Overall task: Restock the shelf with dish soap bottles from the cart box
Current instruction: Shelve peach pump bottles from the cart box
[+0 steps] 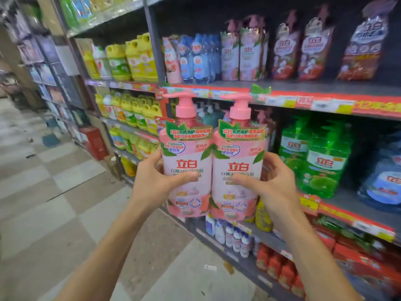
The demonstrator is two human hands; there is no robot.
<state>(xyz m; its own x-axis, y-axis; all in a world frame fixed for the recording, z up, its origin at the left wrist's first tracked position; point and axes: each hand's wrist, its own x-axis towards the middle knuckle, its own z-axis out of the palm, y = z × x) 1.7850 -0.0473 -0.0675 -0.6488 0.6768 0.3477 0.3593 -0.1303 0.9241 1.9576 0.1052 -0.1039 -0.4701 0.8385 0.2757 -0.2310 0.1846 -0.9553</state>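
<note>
Two pink dish soap pump bottles stand upright side by side in the air in front of the shelf. My left hand (155,181) grips the left bottle (186,155), thumb across its label. My right hand (269,183) grips the right bottle (238,157) the same way. The two bottles touch each other. Behind them is the middle shelf (338,200), where more pink pump bottles (261,118) show in a dark gap. The cart and its box are out of view.
Green soap bottles (321,157) stand to the right on the same shelf, yellow jugs (134,111) to the left. The upper shelf (282,94) holds blue and pink bottles and refill pouches. Small white bottles (236,237) fill the lower shelf. A checkered floor aisle (54,181) opens left.
</note>
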